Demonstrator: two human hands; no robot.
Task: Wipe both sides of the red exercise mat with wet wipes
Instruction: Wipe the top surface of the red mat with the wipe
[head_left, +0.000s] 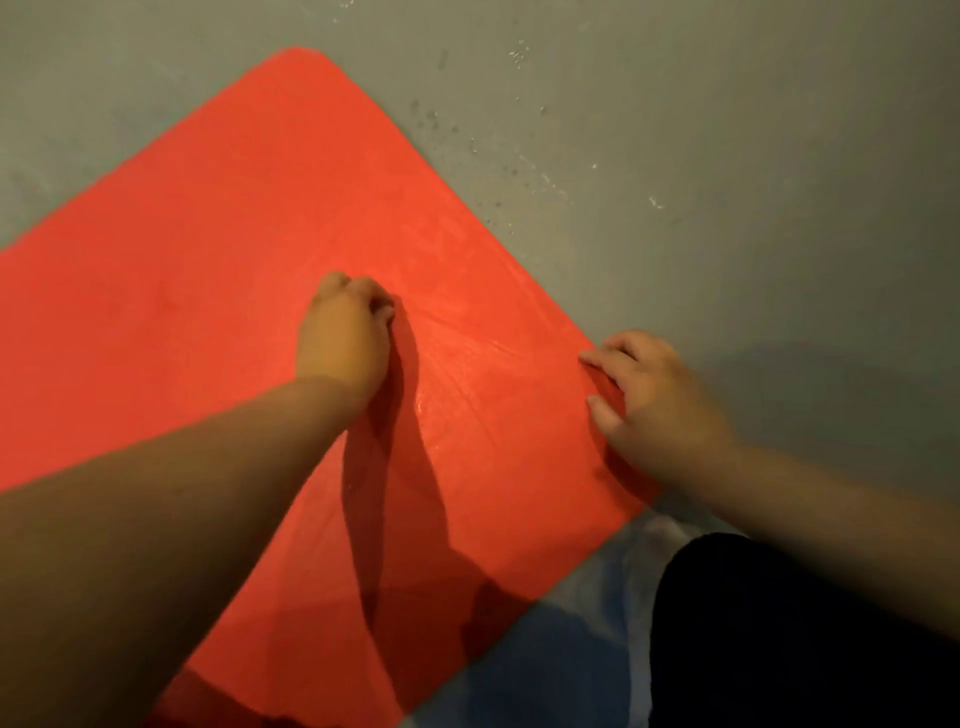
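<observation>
- Two things sit nearest me at the lower right: my knee in black cloth (779, 649), and beside it a patch of pale blue-white fabric (613, 597) lying on the floor at the mat's near edge.
- Both my bare forearms reach forward from the bottom of the view, the left one casting a long shadow across the mat.
- The flat red foam exercise mat (208, 260) with rounded corners lies spread on the floor, set at a slant to me, filling the left and middle of the view.
- My right hand (660, 405) rests at the mat's right edge, released, fingers spread and thumb out, touching the red surface.
- My left hand (345, 338) is farther in, near the mat's middle, knuckles up and fingers curled under against the mat; I cannot tell whether a wipe is held beneath them.
- Faint shiny streaks (457, 353) mark the mat between and beyond my hands.
- Farthest off, the mat's rounded corner points away over the dull grey floor (727, 156), which is dotted with small pale specks.
</observation>
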